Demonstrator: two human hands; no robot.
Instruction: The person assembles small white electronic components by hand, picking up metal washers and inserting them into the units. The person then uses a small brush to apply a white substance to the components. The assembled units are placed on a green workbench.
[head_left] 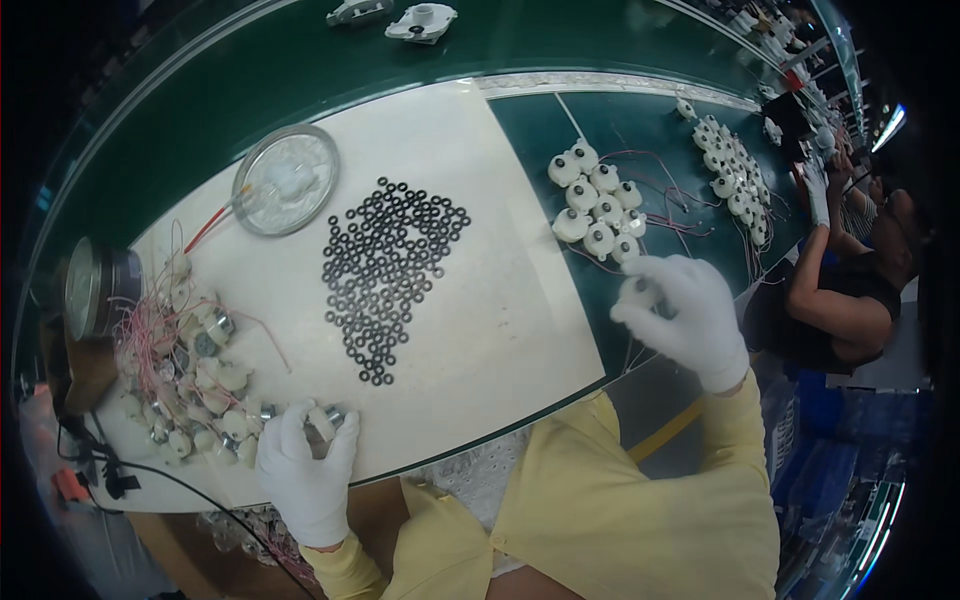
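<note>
From my remote seat, the biggest thing I see is one long green surface (530, 130), its far end too small to make out. One cream-white flat board (520, 330) covers its middle-left. On the board's left sits a tangled heap of pale parts with pink wires (170, 350), overlapping too much for me to count. One round silver metal dish (334, 185) stands near the board's back edge, its cloudy contents unclear.

My two grips wear white gloves. The left grip (308, 460) is narrowed, thumb against fingers, on one part; the right grip (690, 310) has thumb and forefinger curled close, but I can't tell what it holds. Just beyond it I count ten round white plastic parts with dark hubs (607, 209).

The left one's catch is a rounded whitish part with a silver metal end (322, 422), near the board's front edge beside the heap, partly hidden by fingers. Smallest are the black rings (385, 265), spread mid-board, too many to count.
</note>
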